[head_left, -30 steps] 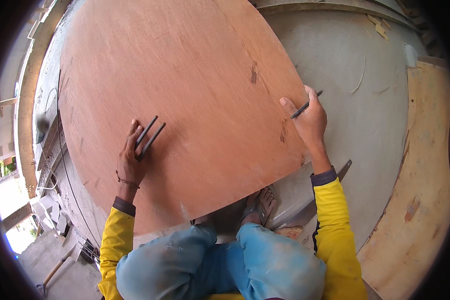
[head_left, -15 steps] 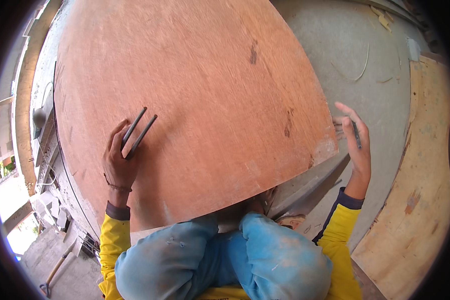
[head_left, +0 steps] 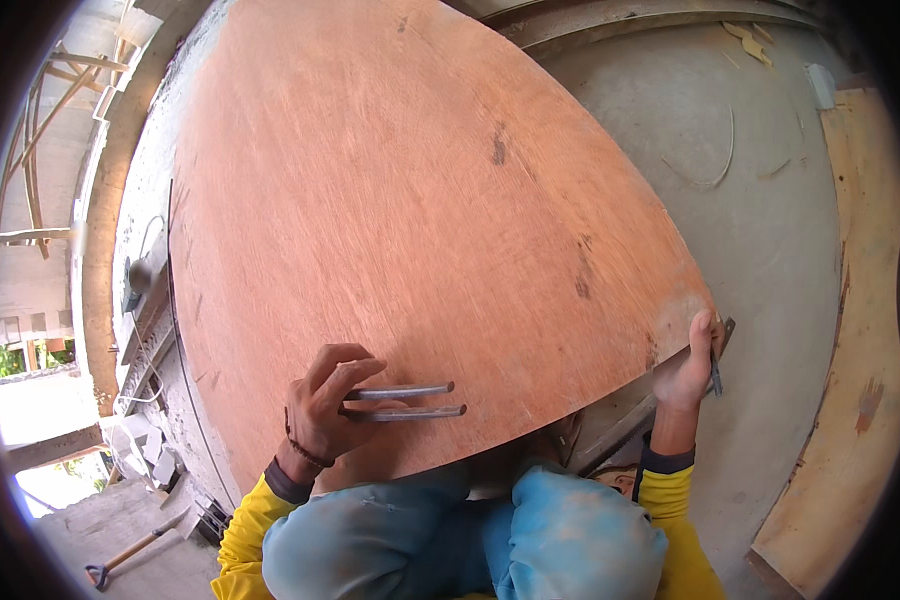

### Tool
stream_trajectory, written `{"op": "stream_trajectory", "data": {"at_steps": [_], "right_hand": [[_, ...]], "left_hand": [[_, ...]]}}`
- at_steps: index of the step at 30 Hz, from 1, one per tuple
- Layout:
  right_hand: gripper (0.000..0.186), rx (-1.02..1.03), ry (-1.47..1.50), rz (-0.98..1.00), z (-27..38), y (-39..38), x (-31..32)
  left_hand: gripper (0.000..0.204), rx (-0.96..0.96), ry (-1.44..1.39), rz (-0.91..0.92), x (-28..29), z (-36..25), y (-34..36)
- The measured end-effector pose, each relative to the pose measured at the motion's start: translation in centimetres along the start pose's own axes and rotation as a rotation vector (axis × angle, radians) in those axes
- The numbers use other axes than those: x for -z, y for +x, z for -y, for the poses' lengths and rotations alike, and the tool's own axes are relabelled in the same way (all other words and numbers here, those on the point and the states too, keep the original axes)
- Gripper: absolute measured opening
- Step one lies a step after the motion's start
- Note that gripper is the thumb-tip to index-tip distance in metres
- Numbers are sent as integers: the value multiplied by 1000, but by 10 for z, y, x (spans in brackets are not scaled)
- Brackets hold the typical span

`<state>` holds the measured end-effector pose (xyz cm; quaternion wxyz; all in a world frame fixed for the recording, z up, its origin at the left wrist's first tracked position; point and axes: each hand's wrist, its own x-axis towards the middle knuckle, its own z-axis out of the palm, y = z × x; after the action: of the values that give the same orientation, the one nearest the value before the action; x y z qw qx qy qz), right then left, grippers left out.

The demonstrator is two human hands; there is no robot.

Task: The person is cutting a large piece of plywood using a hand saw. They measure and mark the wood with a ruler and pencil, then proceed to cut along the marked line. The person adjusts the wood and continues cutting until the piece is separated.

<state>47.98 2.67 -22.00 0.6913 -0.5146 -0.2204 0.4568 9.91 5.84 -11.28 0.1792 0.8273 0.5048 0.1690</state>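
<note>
A large reddish-brown plywood sheet (head_left: 420,220) lies before my knees, its near right corner by my right hand (head_left: 683,375). That hand is closed around the corner, thumb on top. A slim dark stick (head_left: 717,372), perhaps a pencil, shows beside its fingers; how it is held is partly hidden. My left hand (head_left: 332,398) is over the near left part of the sheet, its fingers closed on two parallel grey metal rods (head_left: 410,401) that point right. They look like the handles of one tool, but the end in the palm is hidden.
A paler plywood board (head_left: 830,400) lies along the right on the grey concrete floor (head_left: 760,230). Under the near edge runs a dark bar (head_left: 615,437). Scrap pieces (head_left: 150,445) and a wooden-handled tool (head_left: 135,555) lie at the lower left.
My right hand has gone from open beside the sheet to gripping its corner. My left hand has moved nearer and right, and the rods have swung from pointing away to pointing right.
</note>
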Motion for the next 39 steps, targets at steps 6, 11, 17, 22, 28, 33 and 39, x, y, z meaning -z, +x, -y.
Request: {"op": "stream_trajectory", "data": {"at_steps": [6,11,17,22,28,33,39], "right_hand": [[68,194,29,92,18,-14,-51],[66,443,6,236,50,-3,-101],[58,594,239,496,56,30,-128],[64,437,331,458,15,32,-142],[58,177,278,469,-53,-8,-138],[53,181,303,490,-60,-17,-142],[51,120,237,474,-59,-4,-128]], "left_hand": [[48,-8,-42,196,35,-38,18],[56,-37,43,363,72,-100,60],[28,-34,461,156,105,-135,72],[31,-262,957,-232,181,-83,45],[33,112,484,-156,215,-97,55],[28,-81,551,-113,228,-95,54],[28,178,357,91,155,-113,61]]}}
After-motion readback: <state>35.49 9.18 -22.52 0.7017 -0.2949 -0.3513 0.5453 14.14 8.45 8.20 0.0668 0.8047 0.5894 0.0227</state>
